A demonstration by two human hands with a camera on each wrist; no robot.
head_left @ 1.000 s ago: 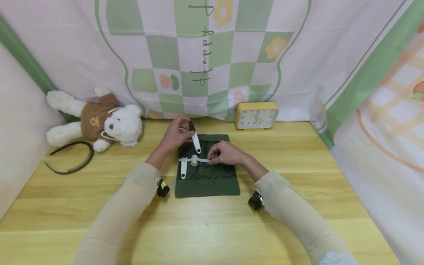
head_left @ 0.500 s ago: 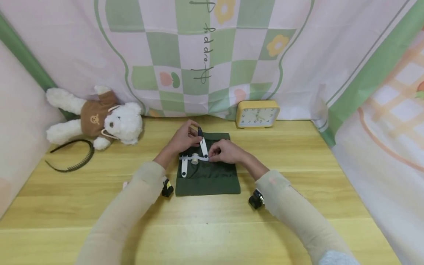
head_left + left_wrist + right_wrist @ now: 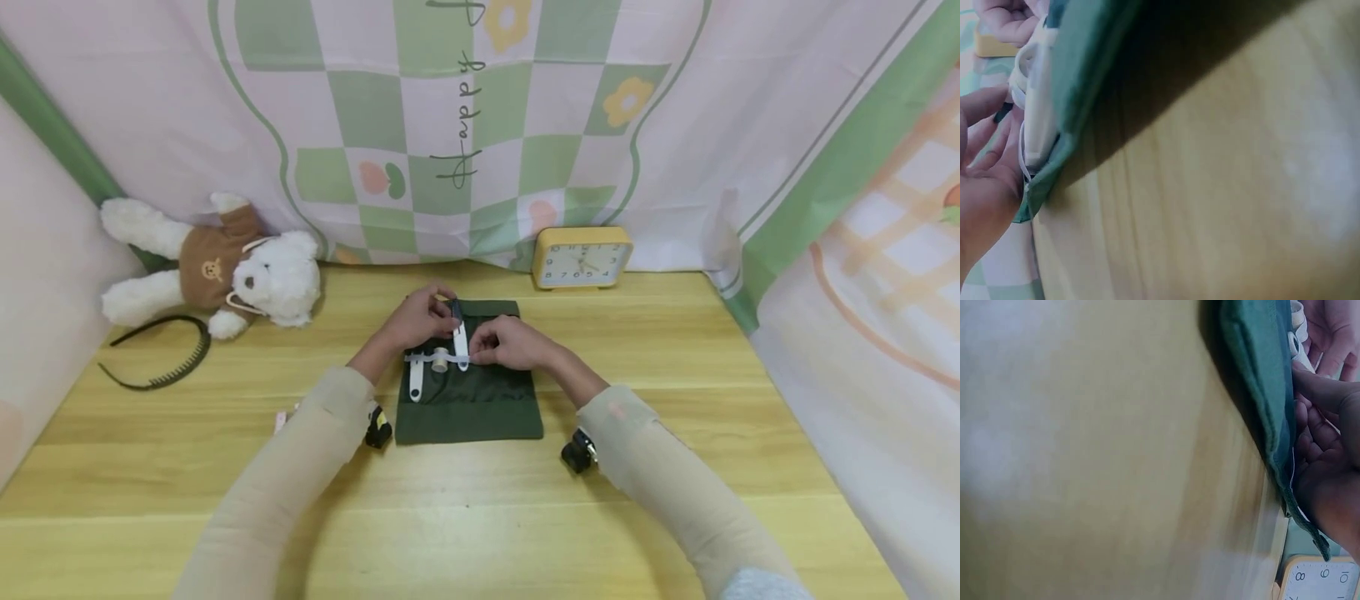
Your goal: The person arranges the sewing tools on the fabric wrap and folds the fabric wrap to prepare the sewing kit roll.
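A dark green fabric pouch [image 3: 468,425] lies spread on the table with a pale elastic strap [image 3: 452,359] across it. My left hand [image 3: 418,321] pinches the black end of a slim white tool [image 3: 460,340], whose white end passes the strap, pointing toward me. My right hand [image 3: 513,343] pinches the strap just right of that tool. A cream thread spool [image 3: 439,363] and a second slim white tool [image 3: 416,382] sit at the strap's left part. In the right wrist view, curled fingers [image 3: 1319,428] are close over the pouch; the fingertips are partly hidden.
At the back left lie a white plush bear [image 3: 217,267] in a brown top and a black headband [image 3: 180,367]. A yellow clock [image 3: 582,258] stands at the back, right of the pouch. A small pink item [image 3: 281,420] shows beside my left forearm.
My left hand has moved right and a little toward me, bringing the white tool from above the spool to the strap beside my right hand. The right hand has stayed in place.
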